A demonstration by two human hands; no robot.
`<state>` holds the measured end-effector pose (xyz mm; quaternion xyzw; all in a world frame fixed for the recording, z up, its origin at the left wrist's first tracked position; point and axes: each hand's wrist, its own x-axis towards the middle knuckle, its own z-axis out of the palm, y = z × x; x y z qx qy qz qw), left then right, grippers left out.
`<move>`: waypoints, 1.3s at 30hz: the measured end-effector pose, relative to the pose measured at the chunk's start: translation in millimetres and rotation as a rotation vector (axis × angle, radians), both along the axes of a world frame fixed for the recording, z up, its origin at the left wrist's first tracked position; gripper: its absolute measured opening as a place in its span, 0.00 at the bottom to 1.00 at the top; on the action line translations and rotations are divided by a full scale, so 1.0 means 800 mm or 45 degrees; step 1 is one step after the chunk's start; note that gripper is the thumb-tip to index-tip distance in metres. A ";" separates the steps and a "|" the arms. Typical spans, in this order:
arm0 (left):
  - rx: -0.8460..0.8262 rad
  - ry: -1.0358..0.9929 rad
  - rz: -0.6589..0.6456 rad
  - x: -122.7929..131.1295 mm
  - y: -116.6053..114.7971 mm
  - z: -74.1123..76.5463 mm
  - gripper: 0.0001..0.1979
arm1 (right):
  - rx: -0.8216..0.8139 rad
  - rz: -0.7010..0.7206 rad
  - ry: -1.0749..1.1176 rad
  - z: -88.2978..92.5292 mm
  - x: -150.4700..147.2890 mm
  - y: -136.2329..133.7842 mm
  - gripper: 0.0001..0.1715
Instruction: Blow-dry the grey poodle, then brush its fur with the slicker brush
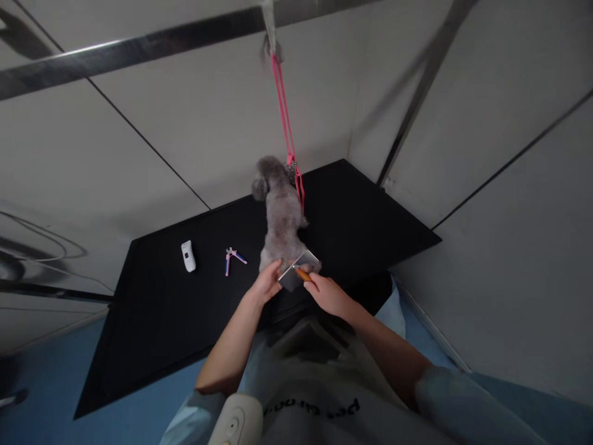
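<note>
A small grey, curly-haired dog (283, 216) stands on the black table, its back toward me and its head at the far side. My right hand (327, 293) grips the orange-brown handle of a slicker brush (304, 274). The brush's wide, flat head lies across the dog's rump. At the left of the rump, my left hand (267, 282) holds the dog's hindquarters, thumb on top; its other fingers are partly hidden. The brush head's left end is close to the left thumb.
A pink leash (283, 105) runs from the metal bar (139, 54) down to the dog. Pink-and-blue nail clippers (235, 259) and a white handheld device (188, 256) lie left of the dog on the black table (167, 315). Walls stand behind and at right.
</note>
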<state>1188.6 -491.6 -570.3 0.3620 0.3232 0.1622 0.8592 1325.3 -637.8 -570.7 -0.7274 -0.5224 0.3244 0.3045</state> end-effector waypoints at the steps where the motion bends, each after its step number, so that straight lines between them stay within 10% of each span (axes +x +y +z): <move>1: 0.001 -0.052 0.024 0.000 -0.002 -0.001 0.13 | -0.066 -0.013 -0.061 -0.004 0.003 -0.004 0.15; 6: 0.142 -0.159 0.134 -0.004 -0.001 -0.015 0.10 | -0.242 0.160 -0.217 -0.005 0.013 -0.027 0.14; 10: 0.060 0.019 0.088 -0.012 0.017 -0.017 0.11 | 0.085 0.121 0.215 0.010 -0.004 0.002 0.16; 16: 0.022 -0.098 0.005 -0.024 0.024 -0.017 0.13 | -0.500 0.051 0.853 -0.033 -0.029 0.009 0.09; 20: 0.006 -0.073 0.081 -0.030 0.028 -0.021 0.12 | -0.327 0.059 1.149 -0.038 -0.030 0.015 0.08; 28: 0.156 -0.102 0.087 -0.024 0.034 -0.013 0.11 | -0.617 0.316 1.276 -0.055 -0.039 0.014 0.12; 33: -0.074 -0.158 -0.053 -0.023 0.039 -0.014 0.16 | -0.223 0.005 1.309 -0.038 -0.035 0.025 0.15; 39: -0.106 -0.308 0.058 -0.019 0.026 -0.037 0.14 | -0.535 0.155 1.424 -0.035 -0.033 0.009 0.19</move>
